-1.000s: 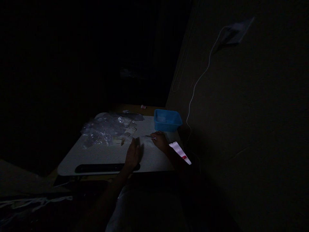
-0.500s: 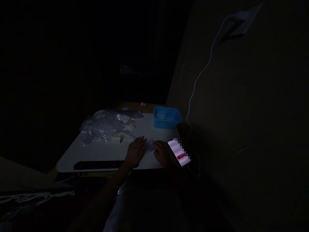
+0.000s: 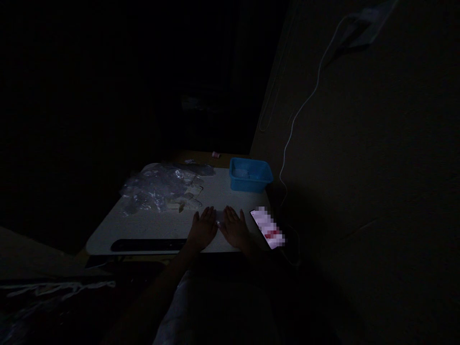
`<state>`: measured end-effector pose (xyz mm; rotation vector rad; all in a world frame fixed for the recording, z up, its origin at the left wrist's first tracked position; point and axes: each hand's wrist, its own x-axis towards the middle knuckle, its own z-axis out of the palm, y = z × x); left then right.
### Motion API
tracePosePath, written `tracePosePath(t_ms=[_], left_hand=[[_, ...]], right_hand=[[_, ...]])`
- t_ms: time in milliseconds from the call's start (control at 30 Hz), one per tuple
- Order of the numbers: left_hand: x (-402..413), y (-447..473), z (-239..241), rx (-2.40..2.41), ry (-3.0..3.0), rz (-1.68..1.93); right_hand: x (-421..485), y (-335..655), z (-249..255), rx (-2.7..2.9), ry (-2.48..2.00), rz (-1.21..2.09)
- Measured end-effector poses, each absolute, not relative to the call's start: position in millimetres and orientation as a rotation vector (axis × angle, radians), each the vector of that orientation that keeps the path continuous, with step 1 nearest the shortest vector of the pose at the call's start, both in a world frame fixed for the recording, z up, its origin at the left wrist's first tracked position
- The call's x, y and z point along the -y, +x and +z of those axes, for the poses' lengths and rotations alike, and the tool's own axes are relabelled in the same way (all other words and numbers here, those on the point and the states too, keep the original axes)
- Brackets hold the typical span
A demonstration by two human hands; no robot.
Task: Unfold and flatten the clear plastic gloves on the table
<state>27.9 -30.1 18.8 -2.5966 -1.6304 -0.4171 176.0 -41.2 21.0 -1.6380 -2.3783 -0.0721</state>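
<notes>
My left hand (image 3: 203, 228) lies flat, palm down, on the white table (image 3: 143, 229), its fingers stretched out. Beside it my right hand (image 3: 234, 227) is spread flat as well, thumb outward. Between the two hands shows a small piece of clear plastic film (image 3: 219, 218), pressed against the tabletop and partly hidden under the fingers. A heap of crumpled clear plastic bags (image 3: 154, 187) covers the table's far left part. Some pale, flat pieces (image 3: 192, 192) lie at the heap's right edge; the dim light hides what they are.
A blue plastic basket (image 3: 250, 184) stands at the table's far right corner, with something pale inside. A lit phone (image 3: 269, 229) lies by the right edge. A white cable (image 3: 293, 120) runs down the wall. A small pink-and-white spool-like item (image 3: 215, 155) sits behind the table.
My right hand has gone from curled fingers at the plastic film to lying flat. My left hand has shifted slightly, and both hands now rest side by side over the film.
</notes>
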Motion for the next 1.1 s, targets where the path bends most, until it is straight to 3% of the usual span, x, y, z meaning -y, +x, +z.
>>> tracePosePath(t_ms=[233,700,1100], left_hand=[[27,23,17,1.559,-2.690,-0.577],[29,24,9,1.501,-2.754,-0.468],[29,26,7,1.508,-2.713,-0.521]], right_hand=[[46,162,22,2.306,-1.763,-0.027],[42,174,11,1.990,-1.842,0.091],[51,166,23,2.307,-1.744,-0.015]])
